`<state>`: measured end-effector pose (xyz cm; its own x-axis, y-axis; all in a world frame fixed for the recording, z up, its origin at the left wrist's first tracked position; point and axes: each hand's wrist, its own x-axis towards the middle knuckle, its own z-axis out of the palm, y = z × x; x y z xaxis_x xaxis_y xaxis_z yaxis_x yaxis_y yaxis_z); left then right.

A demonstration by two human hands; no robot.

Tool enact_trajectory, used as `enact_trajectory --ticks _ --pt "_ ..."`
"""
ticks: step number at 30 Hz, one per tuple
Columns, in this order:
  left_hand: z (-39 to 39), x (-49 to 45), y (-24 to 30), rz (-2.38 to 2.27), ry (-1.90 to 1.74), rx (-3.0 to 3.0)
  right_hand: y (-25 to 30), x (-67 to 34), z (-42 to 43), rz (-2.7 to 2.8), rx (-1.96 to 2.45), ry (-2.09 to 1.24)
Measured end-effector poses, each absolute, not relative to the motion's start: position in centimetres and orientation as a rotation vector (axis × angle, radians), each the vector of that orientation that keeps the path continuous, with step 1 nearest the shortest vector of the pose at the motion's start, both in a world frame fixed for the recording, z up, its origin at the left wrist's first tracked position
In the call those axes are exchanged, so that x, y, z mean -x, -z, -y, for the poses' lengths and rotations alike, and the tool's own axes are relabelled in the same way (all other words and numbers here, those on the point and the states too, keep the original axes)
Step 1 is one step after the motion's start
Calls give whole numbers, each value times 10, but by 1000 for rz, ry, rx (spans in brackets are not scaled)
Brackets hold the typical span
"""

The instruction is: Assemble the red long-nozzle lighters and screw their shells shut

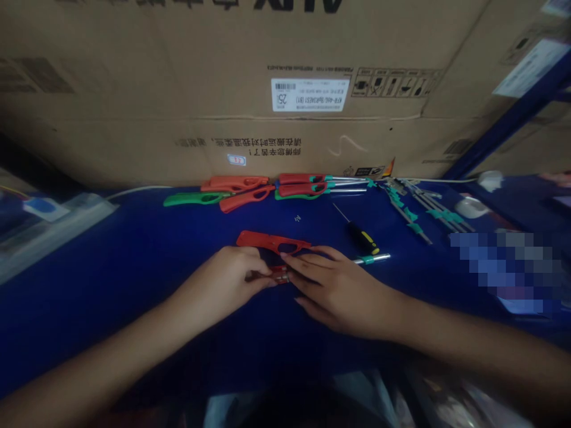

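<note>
Near the middle of the blue tabletop (134, 238), a small red lighter part (281, 274) is being pinched between the thumb and fingers of the left hand (243, 270), while most of its outline is being covered by both hands. By the right hand (332, 288), whose fingers are being spread over the part's right end, the contact is being concealed, so whether anything is being gripped there cannot be told. Beyond that hand a silver tube with a green band (375, 259) is being left partly visible; whether it is being joined to the red part is likewise being hidden. Just behind the hands, a red lighter handle shell (256, 239) is being overlapped along its near edge by fingers. Farther back, tiny metal springs (297, 219) are showing too small for detail, and a black-and-yellow screwdriver (362, 236) is lying to their right. Against the cardboard box (134, 89), by which the back is being blocked, orange, red and green lighters (250, 197) are being crowded together, some being partly covered by others. At the right, loose metal tubes (441, 217) are being tangled in a heap, and nearby items are being masked by a pixelated patch (508, 267).
</note>
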<state>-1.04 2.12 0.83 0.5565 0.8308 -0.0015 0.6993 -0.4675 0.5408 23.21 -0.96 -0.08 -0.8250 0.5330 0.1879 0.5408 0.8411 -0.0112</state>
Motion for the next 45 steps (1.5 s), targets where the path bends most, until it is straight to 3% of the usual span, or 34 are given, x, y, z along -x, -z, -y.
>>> enact_trajectory --ticks 7,27,45 --pt "-20 9 -10 -1212 -368 -2322 7 -233 8 2801 800 160" --pt "-17 11 -12 -1186 -330 -2378 2 -241 -2 2685 886 -67" --pt "-16 10 -10 -1259 -365 -2357 3 -242 3 2884 869 -81"
